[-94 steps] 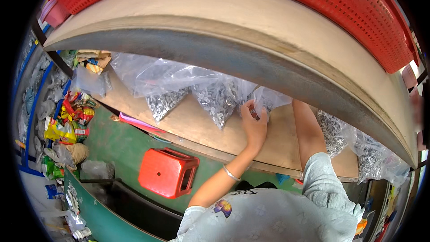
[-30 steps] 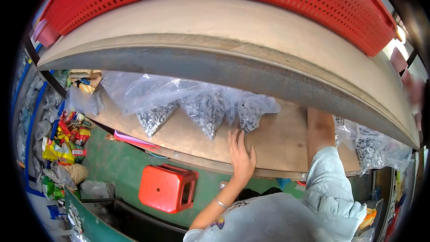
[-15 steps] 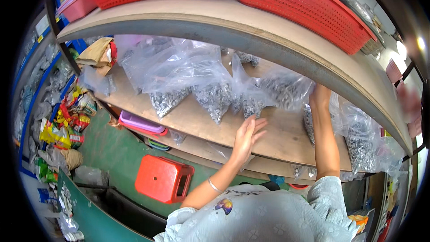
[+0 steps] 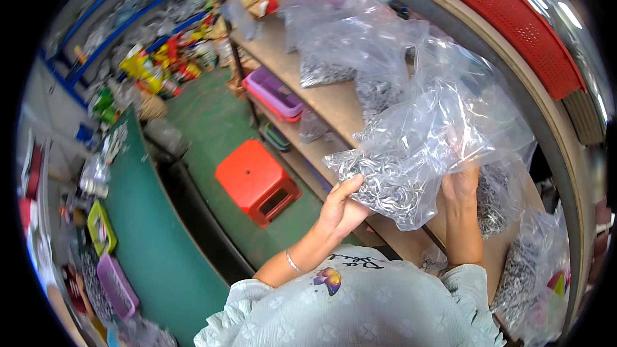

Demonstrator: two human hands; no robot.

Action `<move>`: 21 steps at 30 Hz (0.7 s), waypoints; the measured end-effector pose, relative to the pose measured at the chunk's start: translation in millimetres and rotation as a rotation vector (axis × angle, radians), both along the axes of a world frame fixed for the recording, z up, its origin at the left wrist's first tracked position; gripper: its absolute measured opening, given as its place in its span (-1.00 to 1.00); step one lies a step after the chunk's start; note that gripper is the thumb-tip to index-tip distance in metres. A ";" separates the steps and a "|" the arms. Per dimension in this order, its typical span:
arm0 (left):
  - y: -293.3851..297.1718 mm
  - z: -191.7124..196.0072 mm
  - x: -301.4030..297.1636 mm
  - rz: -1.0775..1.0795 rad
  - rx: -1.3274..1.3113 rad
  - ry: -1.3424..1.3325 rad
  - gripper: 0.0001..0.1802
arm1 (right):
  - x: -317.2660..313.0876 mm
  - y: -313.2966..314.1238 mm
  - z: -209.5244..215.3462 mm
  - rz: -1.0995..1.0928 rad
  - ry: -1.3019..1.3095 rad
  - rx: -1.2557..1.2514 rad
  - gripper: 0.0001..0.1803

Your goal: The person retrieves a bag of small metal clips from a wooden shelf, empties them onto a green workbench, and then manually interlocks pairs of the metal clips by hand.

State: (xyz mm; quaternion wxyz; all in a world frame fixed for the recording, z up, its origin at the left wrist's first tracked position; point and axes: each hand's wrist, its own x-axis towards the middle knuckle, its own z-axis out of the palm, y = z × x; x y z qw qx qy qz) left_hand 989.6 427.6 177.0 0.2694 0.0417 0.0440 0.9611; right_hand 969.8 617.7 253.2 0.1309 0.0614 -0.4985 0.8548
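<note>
A clear plastic bag filled at the bottom with small, shiny, curved silvery metal parts is held up in front of the shelf. My left hand supports its lower left corner, thumb pressed on the front and the other fingers mostly hidden underneath. On the other side, my right hand grips the loose upper plastic, its fingertips partly covered by the film. Behind it, more clear bags of small metal parts lie on the wooden shelf.
Overhead, an upper shelf carries a red perforated basket. Another bag of metal parts sits at the lower right. A red stool stands on the green floor, beside a green table. Purple tray on a lower shelf.
My right hand has drawn a bag off the shelf toward me. My left hand, open and empty before, now holds its lower corner. The view has turned left.
</note>
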 end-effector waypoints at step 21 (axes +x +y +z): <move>-110.5 -31.1 85.4 0.555 0.045 -0.283 -0.46 | -31.8 -148.5 -8.9 1.044 0.057 -0.055 -0.62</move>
